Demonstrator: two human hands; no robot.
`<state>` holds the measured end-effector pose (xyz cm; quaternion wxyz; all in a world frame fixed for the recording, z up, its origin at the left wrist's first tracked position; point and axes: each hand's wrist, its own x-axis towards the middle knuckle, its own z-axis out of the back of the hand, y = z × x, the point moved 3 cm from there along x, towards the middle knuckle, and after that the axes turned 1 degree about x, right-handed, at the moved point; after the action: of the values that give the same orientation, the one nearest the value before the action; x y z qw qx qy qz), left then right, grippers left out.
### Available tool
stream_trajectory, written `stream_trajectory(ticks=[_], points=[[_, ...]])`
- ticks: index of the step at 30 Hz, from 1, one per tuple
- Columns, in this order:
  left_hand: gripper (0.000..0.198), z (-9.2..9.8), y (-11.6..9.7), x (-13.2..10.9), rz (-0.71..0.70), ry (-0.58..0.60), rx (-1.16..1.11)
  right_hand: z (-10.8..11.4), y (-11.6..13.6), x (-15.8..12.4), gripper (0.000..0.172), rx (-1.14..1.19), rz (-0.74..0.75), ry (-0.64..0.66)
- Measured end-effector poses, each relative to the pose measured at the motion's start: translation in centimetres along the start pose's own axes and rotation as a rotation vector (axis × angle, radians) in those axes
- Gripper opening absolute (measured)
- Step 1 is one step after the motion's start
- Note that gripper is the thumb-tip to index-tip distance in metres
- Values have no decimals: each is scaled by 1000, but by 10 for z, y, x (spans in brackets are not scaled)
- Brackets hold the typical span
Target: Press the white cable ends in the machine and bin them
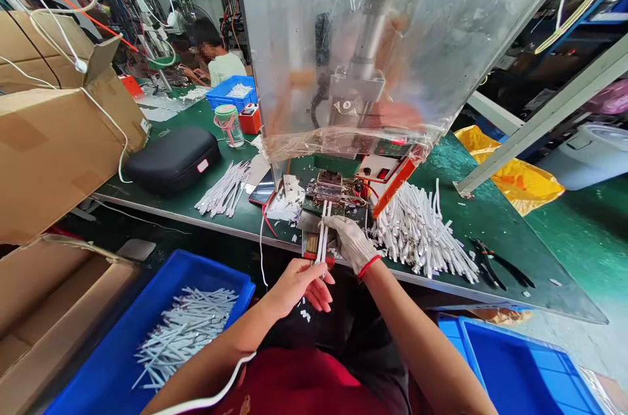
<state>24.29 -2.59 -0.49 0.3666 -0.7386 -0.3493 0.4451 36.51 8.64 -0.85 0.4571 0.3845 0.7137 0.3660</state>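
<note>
Head cam: plastic sheet point(343, 22) over machine point(330, 187), white cables point(417, 232) by R hand point(349, 241).

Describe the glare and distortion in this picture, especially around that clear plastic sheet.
In the head view, the clear plastic sheet throws bright glare and hazy reflections, softening the metal machine part behind it; the wide lens seems to bend the table edge; the gloved right hand and white cables look fairly sharp.

A press point(331, 186) on the workbench point(490, 205) stands behind a plastic shield point(294, 42) — heaped cables point(422, 232) to its right, pliers point(500, 264) beyond them. A cable tray point(206, 271) sits below the bench edge, left.
</note>
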Motion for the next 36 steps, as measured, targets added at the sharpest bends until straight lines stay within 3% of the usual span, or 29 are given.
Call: stream_trajectory(ticks=[8,13,17,25,36], points=[[51,-2,0,-1,4,9,-15,-2,1,13,26,98,22,-8],[62,-4,-2,0,36,10,-19,-7,1,20,25,157,26,-79],[69,-9,-3,1,20,-7,-3,-12,5,20,24,160,52,-81],[70,-10,1,6,-9,-39,-4,-18,10,14,21,166,84,-134],[69,-11,2,7,-44,-68,13,-16,6,18,21,163,88,-110]])
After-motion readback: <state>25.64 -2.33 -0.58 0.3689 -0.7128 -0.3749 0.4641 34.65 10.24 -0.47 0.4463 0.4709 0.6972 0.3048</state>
